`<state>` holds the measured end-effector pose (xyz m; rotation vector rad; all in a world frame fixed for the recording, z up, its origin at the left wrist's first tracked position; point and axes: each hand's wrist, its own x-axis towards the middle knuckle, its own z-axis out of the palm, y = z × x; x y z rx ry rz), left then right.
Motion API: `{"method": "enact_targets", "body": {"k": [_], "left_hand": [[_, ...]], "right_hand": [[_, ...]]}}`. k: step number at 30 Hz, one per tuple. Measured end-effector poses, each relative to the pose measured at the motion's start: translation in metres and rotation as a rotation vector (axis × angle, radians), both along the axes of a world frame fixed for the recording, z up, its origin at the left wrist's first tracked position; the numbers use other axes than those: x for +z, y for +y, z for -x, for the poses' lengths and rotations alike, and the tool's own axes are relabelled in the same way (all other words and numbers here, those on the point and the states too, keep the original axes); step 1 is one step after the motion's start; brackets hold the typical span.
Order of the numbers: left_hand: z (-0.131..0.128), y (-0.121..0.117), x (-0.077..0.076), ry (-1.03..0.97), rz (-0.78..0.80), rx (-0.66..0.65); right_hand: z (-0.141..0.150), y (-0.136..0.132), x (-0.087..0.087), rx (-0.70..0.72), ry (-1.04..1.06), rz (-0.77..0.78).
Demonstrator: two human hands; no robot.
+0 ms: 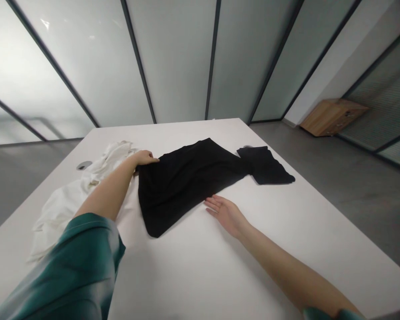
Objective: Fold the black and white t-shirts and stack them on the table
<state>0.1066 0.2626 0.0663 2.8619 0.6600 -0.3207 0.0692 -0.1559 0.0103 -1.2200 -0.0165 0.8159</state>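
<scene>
A black cloth garment lies spread on the white table, its right part narrowing toward a smaller black folded cloth. I cannot tell whether these two are joined, nor the garment's exact kind. At its upper left corner, my left hand has its fingers closed on the fabric. My right hand is open, palm turned partly upward, with its fingertips at the garment's lower edge.
Crumpled white cloth lies along the table's left side, partly behind my left arm. A round grey disc is set in the tabletop there. Frosted glass panels stand beyond the table, and a wooden cabinet is at the far right.
</scene>
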Motion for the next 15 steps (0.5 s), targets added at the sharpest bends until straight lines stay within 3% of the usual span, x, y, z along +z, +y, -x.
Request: {"method": "enact_targets", "body": {"k": [4, 7, 11, 15], "left_hand": [[0.03, 0.011, 0.01, 0.107, 0.052, -0.086], [0.042, 0.014, 0.01, 0.126, 0.032, -0.088], [0.049, 0.026, 0.007, 0.005, -0.02, -0.034], [0.055, 0.043, 0.002, -0.047, 0.023, 0.062]], "right_hand": [[-0.002, 0.0, -0.001, 0.029, -0.022, 0.014], [-0.004, 0.0, 0.002, 0.014, 0.077, -0.034], [-0.003, 0.001, 0.009, 0.007, 0.267, -0.091], [0.004, 0.005, 0.012, 0.021, 0.295, -0.116]]}}
